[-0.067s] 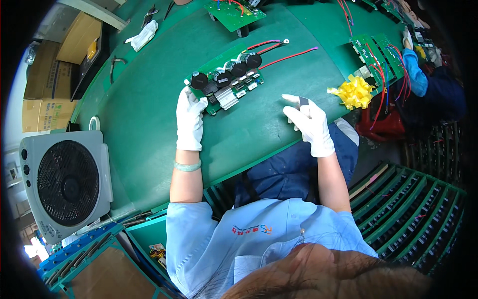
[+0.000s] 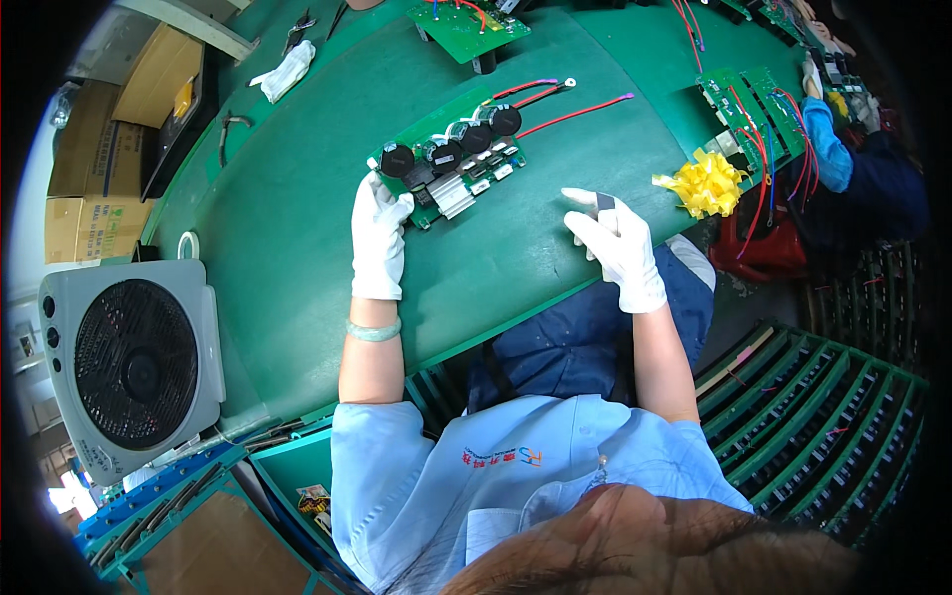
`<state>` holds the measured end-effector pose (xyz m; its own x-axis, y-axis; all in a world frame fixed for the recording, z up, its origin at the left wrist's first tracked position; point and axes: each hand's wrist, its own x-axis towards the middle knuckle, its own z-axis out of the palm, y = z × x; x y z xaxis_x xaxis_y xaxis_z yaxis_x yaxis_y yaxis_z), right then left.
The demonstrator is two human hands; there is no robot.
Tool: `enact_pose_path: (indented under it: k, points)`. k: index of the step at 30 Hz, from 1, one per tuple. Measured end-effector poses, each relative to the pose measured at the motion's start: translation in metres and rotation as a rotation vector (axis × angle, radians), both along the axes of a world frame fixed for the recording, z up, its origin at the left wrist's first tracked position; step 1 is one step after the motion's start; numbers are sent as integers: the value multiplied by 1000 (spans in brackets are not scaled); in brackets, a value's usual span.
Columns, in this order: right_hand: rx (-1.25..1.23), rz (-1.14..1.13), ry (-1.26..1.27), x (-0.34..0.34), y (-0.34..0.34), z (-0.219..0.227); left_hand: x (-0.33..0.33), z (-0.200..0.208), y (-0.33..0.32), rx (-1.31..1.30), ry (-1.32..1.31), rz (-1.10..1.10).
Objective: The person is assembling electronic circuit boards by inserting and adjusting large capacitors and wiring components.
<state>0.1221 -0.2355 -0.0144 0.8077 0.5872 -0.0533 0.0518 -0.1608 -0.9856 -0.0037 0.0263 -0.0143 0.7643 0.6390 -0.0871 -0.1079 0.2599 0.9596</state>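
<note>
A green circuit board (image 2: 444,157) lies slanted across the green table, carrying several round black capacitors (image 2: 398,162), a silver finned heat sink (image 2: 451,196) and red wires (image 2: 575,115) reaching right from its far end. My left hand (image 2: 379,233), in a white glove, grips the board's near left corner between thumb and fingers; part of the fingers is hidden by the board. To the right of the board, my right hand (image 2: 617,243) hovers near the table edge, gloved in white with a grey band on one finger. Its thumb and forefinger are apart with nothing between them.
A grey fan (image 2: 142,362) stands at the left beside cardboard boxes (image 2: 94,188). Pliers (image 2: 297,32) and a white glove (image 2: 286,72) lie at the far left. More boards (image 2: 471,35) and a yellow ribbon bundle (image 2: 706,184) are farther off; a co-worker's blue sleeve (image 2: 826,144) shows right.
</note>
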Motion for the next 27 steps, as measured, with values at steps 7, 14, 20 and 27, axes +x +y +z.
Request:
enact_pose_path:
  k: [7,14,20,27]
  points:
    - [0,6,-1,0,0,1,-1,0,3,-31,58,-6]
    - [-10,-19,-11,-1,1,-1,-2,3,2,-109,60,-33]
    - [-21,-11,-32,-1,0,-2,-4,-10,10,-210,-58,-73]
    - [-23,-3,-68,-1,0,-4,1,-5,9,-343,-104,-69]
